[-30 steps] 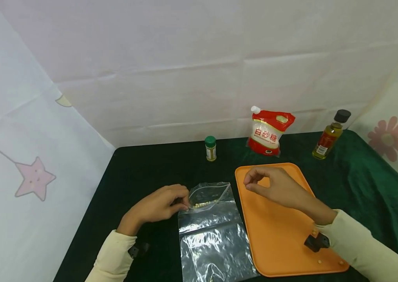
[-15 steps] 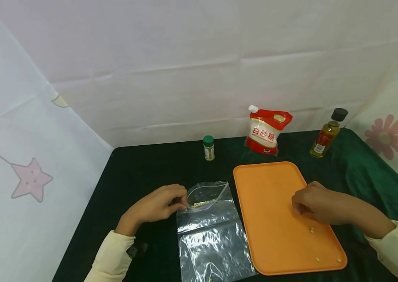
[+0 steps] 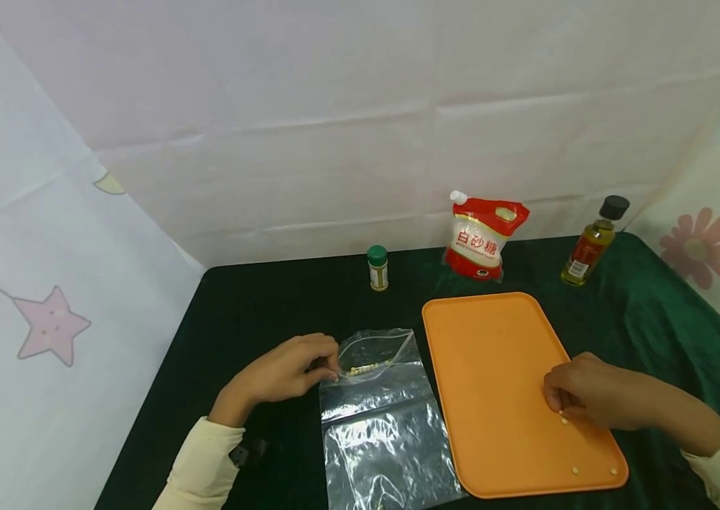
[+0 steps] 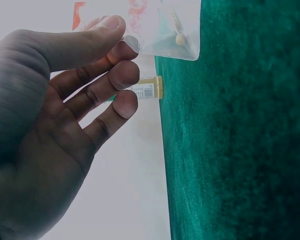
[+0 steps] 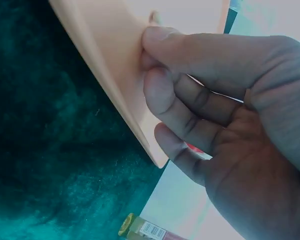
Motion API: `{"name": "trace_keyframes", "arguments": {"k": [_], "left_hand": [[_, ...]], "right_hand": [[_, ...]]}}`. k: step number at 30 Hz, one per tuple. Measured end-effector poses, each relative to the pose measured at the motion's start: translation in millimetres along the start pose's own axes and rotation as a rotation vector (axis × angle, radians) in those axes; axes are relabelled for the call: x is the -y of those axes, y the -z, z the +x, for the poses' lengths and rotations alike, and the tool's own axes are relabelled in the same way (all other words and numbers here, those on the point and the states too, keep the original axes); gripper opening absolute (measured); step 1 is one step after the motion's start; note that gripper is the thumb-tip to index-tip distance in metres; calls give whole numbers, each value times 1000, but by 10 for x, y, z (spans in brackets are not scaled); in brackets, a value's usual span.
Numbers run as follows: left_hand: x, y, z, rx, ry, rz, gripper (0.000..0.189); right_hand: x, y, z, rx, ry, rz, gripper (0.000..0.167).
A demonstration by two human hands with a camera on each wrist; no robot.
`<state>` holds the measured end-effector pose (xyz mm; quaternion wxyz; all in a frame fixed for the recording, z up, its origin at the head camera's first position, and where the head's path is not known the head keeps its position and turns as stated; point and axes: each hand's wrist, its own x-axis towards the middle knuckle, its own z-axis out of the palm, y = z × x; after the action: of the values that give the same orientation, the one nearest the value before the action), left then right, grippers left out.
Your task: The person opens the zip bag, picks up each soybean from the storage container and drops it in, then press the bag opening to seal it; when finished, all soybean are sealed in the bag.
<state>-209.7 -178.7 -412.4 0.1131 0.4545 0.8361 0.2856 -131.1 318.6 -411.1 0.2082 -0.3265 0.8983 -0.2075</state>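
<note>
My left hand (image 3: 293,365) pinches the left edge of a clear zip bag (image 3: 385,439) between thumb and index finger, near its open mouth. Several small pale-yellow beans (image 3: 366,368) lie inside, just below the mouth. In the left wrist view the bag's corner (image 4: 182,50) extends past my fingertips, and the other fingers curl loosely. My right hand (image 3: 596,393) is low over the right side of an orange tray (image 3: 487,397), thumb and index tips together. A loose bean (image 5: 155,18) lies right at those tips; I cannot tell whether anything is pinched between them.
Two more beans (image 3: 575,470) lie near the tray's front edge. Behind, a green-capped jar (image 3: 378,273), a red-and-white sugar pouch (image 3: 481,244) and an oil bottle (image 3: 589,251) stand along the back. Dark green cloth (image 3: 271,304) covers the table, against a pale fabric wall.
My right hand has moved from the tray's upper left, with fingers lifted, to its right side, then slightly nearer the front beside the beans. The left hand keeps holding the bag.
</note>
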Motion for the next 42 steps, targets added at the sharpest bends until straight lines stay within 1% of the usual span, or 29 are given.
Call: {"name": "trace_keyframes", "arguments": {"k": [3, 7, 9, 12, 14, 15, 17, 21, 23, 25, 27, 30, 34, 38, 42], "left_hand": [[8, -5, 2, -15, -16, 16, 14], [15, -16, 4, -24, -20, 30, 14], [14, -20, 2, -21, -16, 34, 14], [3, -17, -1, -16, -10, 32, 14], [4, -16, -1, -13, -5, 30, 14], [2, -15, -1, -12, -3, 30, 14], [3, -14, -2, -10, 1, 28, 14], [1, -13, -4, -11, 1, 20, 14], [2, -14, -5, -13, -3, 16, 14], [-2, -11, -5, -15, -4, 13, 13], [-3, -7, -7, -14, -5, 14, 13], [-6, 4, -11, -15, -2, 17, 14], [-8, 11, -18, -14, 9, 18, 14], [-7, 5, -10, -11, 5, 19, 13], [-13, -6, -3, -13, 2, 14, 13]], "right_hand": [[-9, 16, 13, -42, 19, -10, 31], [8, 54, 40, -120, 11, 11, 21], [28, 61, 61, -187, 10, 12, 19], [63, 56, 106, -301, 12, 19, 20], [83, 42, 154, -374, 8, 50, 19], [93, 37, 179, -399, -1, 85, 17], [112, 26, 233, -426, -21, 206, 12], [143, -17, 334, -450, -51, 530, 12], [156, -46, 379, -453, -52, 661, 13], [170, -73, 426, -449, -56, 747, 15], [193, -89, 484, -444, -64, 791, 18], [249, -94, 603, -441, -62, 818, 22], [379, -71, 823, -433, -38, 800, 24], [562, -39, 1099, -424, 4, 737, 23], [748, -6, 1376, -421, 19, 650, 23]]}}
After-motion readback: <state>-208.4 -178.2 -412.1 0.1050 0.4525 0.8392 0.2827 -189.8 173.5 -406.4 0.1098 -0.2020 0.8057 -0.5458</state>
